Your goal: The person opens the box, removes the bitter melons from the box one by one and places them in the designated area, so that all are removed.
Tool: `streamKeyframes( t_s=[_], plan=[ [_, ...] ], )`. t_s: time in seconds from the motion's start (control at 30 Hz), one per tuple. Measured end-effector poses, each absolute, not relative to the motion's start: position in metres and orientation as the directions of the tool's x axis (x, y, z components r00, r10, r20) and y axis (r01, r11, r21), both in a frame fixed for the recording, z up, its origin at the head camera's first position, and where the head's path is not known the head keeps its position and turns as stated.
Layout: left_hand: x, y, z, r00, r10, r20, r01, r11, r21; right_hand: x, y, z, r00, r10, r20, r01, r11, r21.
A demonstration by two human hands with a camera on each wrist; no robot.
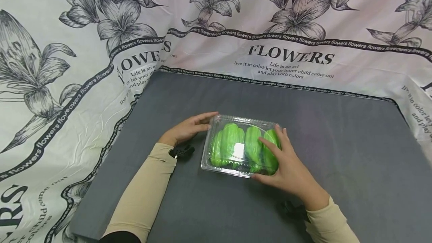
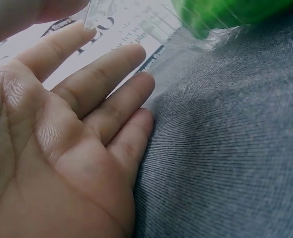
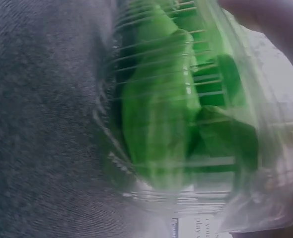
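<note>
A clear plastic clamshell box (image 1: pixel 216 162) with a domed lid lies on the grey cloth, holding several bright green, ridged, oblong pieces (image 1: pixel 233 140) side by side. My right hand (image 1: pixel 290 168) spans the box's right side, thumb at the front edge and fingers over the lid and far right edge. At the far left corner, my left hand (image 1: pixel 187 128) touches the rim with thumb and index finger. Its other fingers lie nearly straight, as the left wrist view shows. The right wrist view has the ribbed box wall (image 3: pixel 161 109) up close, with green showing through.
Grey ribbed cloth (image 1: pixel 354 160) covers the table around the box. A white sheet (image 1: pixel 290 59) printed with flowers and lettering hangs along the back and left edges. Dark bands (image 1: pixel 182 151) sit at both wrists.
</note>
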State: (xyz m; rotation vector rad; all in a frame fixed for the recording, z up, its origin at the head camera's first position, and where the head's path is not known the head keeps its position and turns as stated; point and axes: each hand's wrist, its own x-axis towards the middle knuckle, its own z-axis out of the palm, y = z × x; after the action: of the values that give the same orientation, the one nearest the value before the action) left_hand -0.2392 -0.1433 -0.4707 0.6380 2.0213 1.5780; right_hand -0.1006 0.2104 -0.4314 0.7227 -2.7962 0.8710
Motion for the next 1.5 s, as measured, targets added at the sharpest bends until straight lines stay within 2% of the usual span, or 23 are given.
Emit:
streamKeyframes(
  t_s=[0.1,0.27,0.4,0.63,0.87,1.07,1.3,1.5],
  plan=[
    [-0.240,-0.142,-0.470,-0.768,0.633,-0.097,0.056,0.217,0.975,-0.101,0.211,-0.435,-0.858,-0.408,0.313,-0.513,0.724,-0.461],
    [-0.244,-0.142,-0.474,-0.764,0.639,-0.086,0.037,0.178,0.983,-0.105,0.209,-0.434,-0.835,-0.421,0.353,-0.530,0.787,-0.316],
    [-0.243,-0.144,-0.476,-0.770,0.632,-0.086,0.014,0.151,0.988,-0.108,0.205,-0.427,-0.848,-0.443,0.291,-0.516,0.815,-0.263],
    [-0.243,-0.147,-0.476,-0.767,0.636,-0.082,-0.011,0.116,0.993,-0.113,0.200,-0.417,-0.892,-0.432,0.130,-0.451,0.854,-0.258],
    [-0.243,-0.150,-0.478,-0.779,0.623,-0.077,-0.037,0.076,0.996,-0.118,0.194,-0.414,-0.891,-0.442,0.104,-0.454,0.858,-0.239],
    [-0.243,-0.145,-0.479,-0.759,0.649,-0.056,-0.050,0.027,0.998,-0.113,0.196,-0.425,-0.883,-0.415,0.222,-0.463,0.848,-0.258],
    [-0.243,-0.147,-0.480,-0.757,0.652,-0.044,-0.061,-0.004,0.998,-0.115,0.197,-0.438,-0.798,-0.425,0.427,-0.545,0.811,-0.212],
    [-0.246,-0.147,-0.482,-0.756,0.654,-0.040,-0.048,0.005,0.999,-0.116,0.199,-0.440,-0.755,-0.437,0.489,-0.572,0.804,-0.165]
  ],
)
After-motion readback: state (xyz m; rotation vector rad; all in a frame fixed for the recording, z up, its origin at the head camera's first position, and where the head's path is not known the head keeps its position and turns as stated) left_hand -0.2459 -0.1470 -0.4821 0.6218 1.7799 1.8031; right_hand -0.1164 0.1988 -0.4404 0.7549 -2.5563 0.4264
